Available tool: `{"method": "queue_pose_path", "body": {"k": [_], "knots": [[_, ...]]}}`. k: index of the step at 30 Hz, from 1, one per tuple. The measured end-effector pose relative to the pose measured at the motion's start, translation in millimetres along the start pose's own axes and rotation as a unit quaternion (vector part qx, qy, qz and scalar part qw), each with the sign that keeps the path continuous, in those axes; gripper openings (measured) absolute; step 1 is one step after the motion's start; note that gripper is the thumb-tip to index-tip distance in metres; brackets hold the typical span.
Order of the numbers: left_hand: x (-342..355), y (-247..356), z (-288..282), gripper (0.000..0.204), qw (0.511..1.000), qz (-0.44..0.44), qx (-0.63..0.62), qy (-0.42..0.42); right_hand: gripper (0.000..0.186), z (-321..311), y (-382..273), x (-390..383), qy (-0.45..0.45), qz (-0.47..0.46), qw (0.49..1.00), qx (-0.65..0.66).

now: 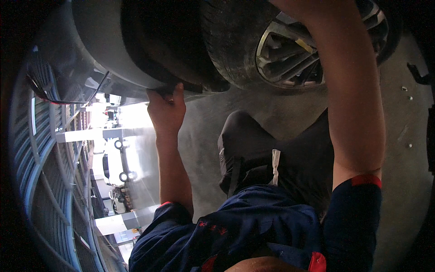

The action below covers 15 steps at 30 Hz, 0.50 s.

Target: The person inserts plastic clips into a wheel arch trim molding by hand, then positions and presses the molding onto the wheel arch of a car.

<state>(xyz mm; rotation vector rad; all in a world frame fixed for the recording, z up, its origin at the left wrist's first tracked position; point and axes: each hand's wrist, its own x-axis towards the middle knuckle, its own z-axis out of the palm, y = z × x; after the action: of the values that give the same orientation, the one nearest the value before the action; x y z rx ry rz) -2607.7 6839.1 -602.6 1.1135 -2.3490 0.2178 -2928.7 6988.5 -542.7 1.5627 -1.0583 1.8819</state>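
Observation:
A car's grey bumper (102, 50) curves across the upper left, beside a dark wheel arch (156, 41). My left hand (166, 111) is at the bumper's lower corner, next to the arch edge. Its thumb points up on the arch side and its other fingers curl round the edge, with their tips hidden. Right of the arch stands a tyre (229, 45) on a multi-spoke wheel (290, 68). My right arm reaches up in front of the wheel and over the tyre. The right hand lies beyond the top edge of the picture.
My bent knees are below the tyre, over a grey floor (204, 131). Small pale bits (410, 98) and a black piece (419, 75) lie at right. Far left, a white vehicle (113, 163) stands in bright light near white posts (113, 223) and a ribbed wall or roof.

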Motion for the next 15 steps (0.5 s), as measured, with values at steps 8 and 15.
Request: {"method": "queue_pose_path", "body": {"k": [8,15], "knots": [[-9.3,-7.0,1.6,0.05,0.999,-0.001,-0.045,0.015,0.017,4.1,-7.1,-16.6,-0.017,0.109,0.982,0.154],[-16.2,-10.3,1.0,0.054,0.995,-0.036,-0.094,0.006,0.02,-3.6,-15.8,-28.3,-0.026,0.116,0.976,0.184]]}}
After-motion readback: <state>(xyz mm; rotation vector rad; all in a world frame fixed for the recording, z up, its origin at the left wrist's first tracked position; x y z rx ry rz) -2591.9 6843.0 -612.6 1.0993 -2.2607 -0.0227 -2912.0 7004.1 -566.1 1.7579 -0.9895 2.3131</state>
